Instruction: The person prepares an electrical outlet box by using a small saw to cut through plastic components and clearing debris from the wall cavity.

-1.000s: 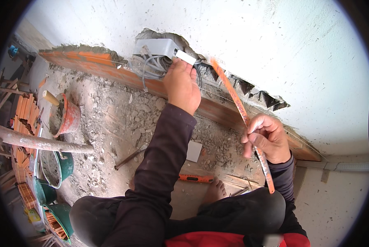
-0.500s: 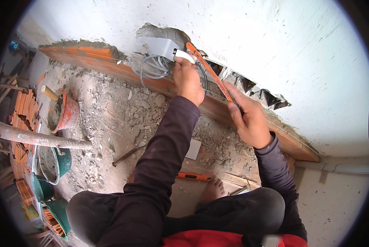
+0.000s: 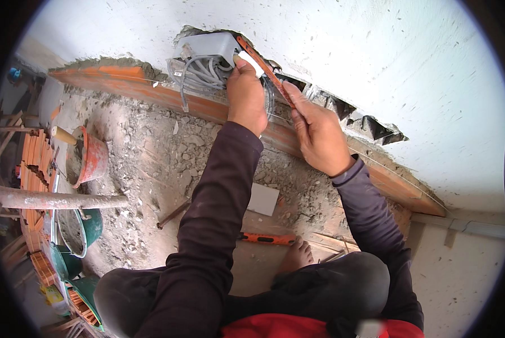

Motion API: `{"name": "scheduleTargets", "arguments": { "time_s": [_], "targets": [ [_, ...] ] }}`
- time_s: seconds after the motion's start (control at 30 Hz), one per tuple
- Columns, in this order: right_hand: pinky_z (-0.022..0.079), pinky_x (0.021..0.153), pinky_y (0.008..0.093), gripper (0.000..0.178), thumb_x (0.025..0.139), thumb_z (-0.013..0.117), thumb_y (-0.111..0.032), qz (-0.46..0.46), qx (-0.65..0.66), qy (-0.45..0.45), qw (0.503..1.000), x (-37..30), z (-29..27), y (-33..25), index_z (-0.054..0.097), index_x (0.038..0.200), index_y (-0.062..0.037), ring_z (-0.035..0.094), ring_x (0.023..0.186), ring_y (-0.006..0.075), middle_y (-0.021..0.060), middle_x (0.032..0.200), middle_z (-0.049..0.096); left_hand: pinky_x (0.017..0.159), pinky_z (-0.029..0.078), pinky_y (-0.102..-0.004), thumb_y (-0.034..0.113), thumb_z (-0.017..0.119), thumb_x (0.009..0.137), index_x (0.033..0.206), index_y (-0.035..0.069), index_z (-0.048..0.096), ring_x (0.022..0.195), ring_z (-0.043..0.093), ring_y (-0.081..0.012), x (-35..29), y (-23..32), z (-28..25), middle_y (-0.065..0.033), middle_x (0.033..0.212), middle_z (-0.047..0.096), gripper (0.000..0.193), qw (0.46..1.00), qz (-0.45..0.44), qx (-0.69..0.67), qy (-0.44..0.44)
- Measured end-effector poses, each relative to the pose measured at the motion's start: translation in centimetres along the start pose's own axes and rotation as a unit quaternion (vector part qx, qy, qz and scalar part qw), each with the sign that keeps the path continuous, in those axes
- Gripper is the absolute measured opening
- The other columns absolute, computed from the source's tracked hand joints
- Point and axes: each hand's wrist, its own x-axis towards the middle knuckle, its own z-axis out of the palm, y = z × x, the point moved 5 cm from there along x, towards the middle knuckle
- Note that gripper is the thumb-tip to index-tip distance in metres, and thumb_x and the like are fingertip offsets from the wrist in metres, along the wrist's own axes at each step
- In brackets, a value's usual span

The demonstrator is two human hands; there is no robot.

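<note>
A white plastered wall [image 3: 387, 50] fills the upper and right part of the view, its lower edge broken open along a ragged channel [image 3: 370, 127] that exposes orange brick [image 3: 168, 96] running slantwise from upper left to lower right. Below the brick lies a rubble-strewn floor [image 3: 145, 169], open in the middle but crowded at the left by a rusty pipe [image 3: 55, 200], a red bucket [image 3: 92, 160] and green tubs [image 3: 86, 228]. Near the person's bare foot [image 3: 297, 254] an orange-handled tool [image 3: 266, 239] lies on the ground, with a pale square tile [image 3: 262, 199] just above it. At the top of the channel a grey junction box [image 3: 207, 48] sits recessed in the wall, grey cables [image 3: 199, 76] spilling from its lower side over the brick edge. The left hand [image 3: 247, 98] presses against the box's right lower corner, fingers curled together around a small white piece [image 3: 251, 61]. The right hand [image 3: 317, 132] is just beside it, thumb and fingers pinched on a thin orange strip [image 3: 263, 65] that runs slantwise from the box's top right edge down into the grip; there is little free room between the two hands, the box and the channel's rim.
</note>
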Motion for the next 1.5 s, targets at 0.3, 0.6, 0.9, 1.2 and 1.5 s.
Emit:
{"name": "scheduleTargets", "arguments": {
  "time_s": [0.3, 0.6, 0.9, 1.2, 1.5],
  "targets": [
    [0.043, 0.054, 0.0396, 0.061, 0.080, 0.047, 0.009, -0.004, 0.016, 0.021, 1.000, 0.0, 1.1, -0.8, 0.038, 0.139, -0.0055, 0.051, 0.054, 0.0391, 0.0227, 0.062, 0.051, 0.066, 0.034, -0.0236, 0.023, 0.035, 0.100, 0.105, 0.006, 0.056, 0.067, 0.037, -0.0072, -0.4, 0.8, 0.2, -0.0011, 0.091, 0.061, 0.027, 0.998, -0.001, 0.056, -0.025],
    [0.045, 0.059, 0.0474, 0.063, 0.077, 0.051, 0.008, 0.021, -0.063, -0.015, 0.998, -0.5, 1.1, -0.9, 0.036, 0.138, 0.0006, 0.058, 0.067, 0.0420, 0.0249, 0.077, 0.058, 0.065, 0.034, -0.0227, 0.023, 0.036, 0.100, 0.102, 0.007, 0.055, 0.071, 0.044, -0.0067, 0.0, 0.6, 0.3, -0.0003, 0.088, 0.059, 0.025, 0.999, 0.003, 0.028, -0.043],
    [0.044, 0.060, 0.0483, 0.065, 0.075, 0.052, 0.008, 0.013, -0.050, -0.020, 0.998, -0.6, 1.4, -1.1, 0.036, 0.137, 0.0012, 0.057, 0.067, 0.0430, 0.0246, 0.077, 0.058, 0.067, 0.034, -0.0226, 0.024, 0.035, 0.099, 0.102, 0.007, 0.055, 0.072, 0.043, -0.0066, 0.0, 0.5, 0.3, 0.0014, 0.088, 0.059, 0.027, 0.998, 0.003, 0.048, -0.030],
    [0.046, 0.060, 0.0466, 0.065, 0.073, 0.052, 0.009, 0.024, -0.075, -0.045, 0.996, -0.4, 0.7, -1.4, 0.038, 0.136, 0.0015, 0.058, 0.066, 0.0419, 0.0254, 0.080, 0.060, 0.069, 0.036, -0.0251, 0.027, 0.037, 0.097, 0.097, 0.004, 0.057, 0.073, 0.047, -0.0114, -0.2, 0.7, 0.6, -0.0021, 0.085, 0.059, 0.030, 0.998, 0.017, 0.066, -0.001],
    [0.046, 0.058, 0.0444, 0.066, 0.072, 0.052, 0.010, 0.013, -0.131, -0.064, 0.989, 0.3, 0.1, -2.3, 0.039, 0.136, 0.0012, 0.058, 0.061, 0.0387, 0.0236, 0.070, 0.058, 0.078, 0.041, -0.0310, 0.036, 0.032, 0.100, 0.096, 0.001, 0.058, 0.083, 0.053, -0.0162, -0.5, 1.1, 1.1, -0.0071, 0.087, 0.061, 0.044, 0.994, -0.008, 0.102, 0.042]
  ]
}}
